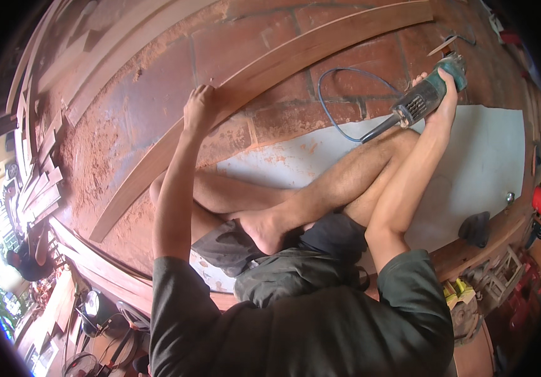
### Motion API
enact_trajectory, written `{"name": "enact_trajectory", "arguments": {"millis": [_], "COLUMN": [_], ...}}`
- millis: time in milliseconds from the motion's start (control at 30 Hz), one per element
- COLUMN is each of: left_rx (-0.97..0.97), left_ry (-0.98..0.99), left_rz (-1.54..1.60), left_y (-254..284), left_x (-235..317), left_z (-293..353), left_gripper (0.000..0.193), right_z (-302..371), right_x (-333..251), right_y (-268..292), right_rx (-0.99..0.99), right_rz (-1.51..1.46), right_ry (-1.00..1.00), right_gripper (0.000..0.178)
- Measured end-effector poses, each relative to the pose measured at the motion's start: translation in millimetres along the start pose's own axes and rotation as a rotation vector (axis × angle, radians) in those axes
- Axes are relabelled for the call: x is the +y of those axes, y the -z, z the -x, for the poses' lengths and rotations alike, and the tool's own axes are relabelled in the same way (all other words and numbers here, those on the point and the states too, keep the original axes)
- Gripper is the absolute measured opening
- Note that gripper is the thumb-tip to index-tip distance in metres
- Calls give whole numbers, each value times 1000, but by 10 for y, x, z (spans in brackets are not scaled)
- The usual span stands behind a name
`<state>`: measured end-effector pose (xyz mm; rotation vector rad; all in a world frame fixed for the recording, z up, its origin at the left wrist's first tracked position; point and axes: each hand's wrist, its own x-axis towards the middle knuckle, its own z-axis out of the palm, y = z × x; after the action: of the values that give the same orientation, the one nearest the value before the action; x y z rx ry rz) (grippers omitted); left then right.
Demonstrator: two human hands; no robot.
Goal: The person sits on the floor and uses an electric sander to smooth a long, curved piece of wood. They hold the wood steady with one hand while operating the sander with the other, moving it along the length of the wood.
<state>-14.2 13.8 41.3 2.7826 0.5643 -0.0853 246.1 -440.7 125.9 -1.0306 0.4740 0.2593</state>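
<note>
A long, thin wooden plank (324, 45) lies slantwise on the floor, curved in this wide view, from the lower left to the upper right. My left hand (200, 105) is closed around the plank near its middle, knuckles up. At the right, my right hand (446, 107) grips a green and dark grey angle grinder (422, 99) by its body, above my bent knee. The grinder's head points up and away, close to the plank's far right end but apart from it. Its disc is hard to make out.
A blue-grey cord (319, 94) loops from the grinder over reddish floor tiles (251, 47) strewn with sawdust. I sit cross-legged on a pale sheet (490, 147). More planks (119, 47) lie at the far left, and stacked strips (41, 188) below them. Another person (30, 261) is at the left.
</note>
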Motion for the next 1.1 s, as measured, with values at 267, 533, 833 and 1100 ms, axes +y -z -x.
{"name": "enact_trajectory", "arguments": {"millis": [267,533,833,1100], "left_rx": [-26,-204,-42,-123], "left_ry": [295,115,70,168], "left_rz": [81,1,5,-179], "left_y": [-46,-53,213,532], "left_x": [257,408,-175,-1347], "left_z": [-106,-7,-284,275], "left_gripper": [53,54,73,79], "right_z": [-51,-232,-512,-267], "right_x": [-78,-99,-115,-156], "right_y": [20,159,414,184], "right_rx": [30,-41,-238,-167], "right_rz": [-13,205,204,197], "right_ry": [-31,-115,-161,-90], "right_gripper": [50,55,48,40]}}
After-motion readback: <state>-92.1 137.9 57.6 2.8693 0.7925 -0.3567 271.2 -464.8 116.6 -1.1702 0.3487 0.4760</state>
